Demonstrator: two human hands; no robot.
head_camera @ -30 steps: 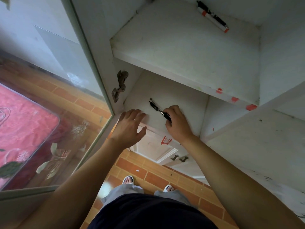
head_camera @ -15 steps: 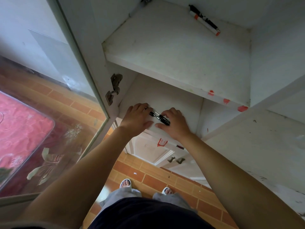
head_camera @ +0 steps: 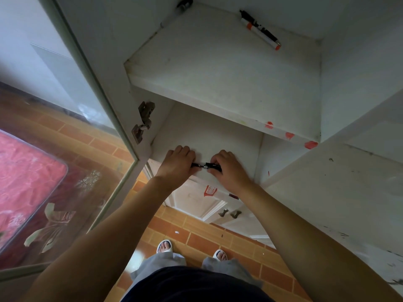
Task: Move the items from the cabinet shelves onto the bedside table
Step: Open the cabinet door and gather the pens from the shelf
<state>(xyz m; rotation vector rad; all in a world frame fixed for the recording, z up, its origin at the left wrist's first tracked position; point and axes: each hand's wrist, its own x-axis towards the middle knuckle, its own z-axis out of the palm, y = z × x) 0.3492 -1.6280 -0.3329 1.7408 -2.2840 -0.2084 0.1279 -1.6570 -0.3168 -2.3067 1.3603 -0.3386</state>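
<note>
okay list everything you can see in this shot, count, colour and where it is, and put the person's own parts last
black pen: one, black with a silver band, over the lower shelf front, held at both ends.
marker: one, white and black with orange ends, lying at the back of the upper shelf.
hinge: one, metal, on the cabinet's left side.
glass door: one, pale frame, open at left.
lower doors' handles: two, dark metal, below the shelves.
floor: orange tiles.
slippers: two, white, on the floor.
left hand: one, grip on the pen's left end.
right hand: one, grip on its right end.
</note>
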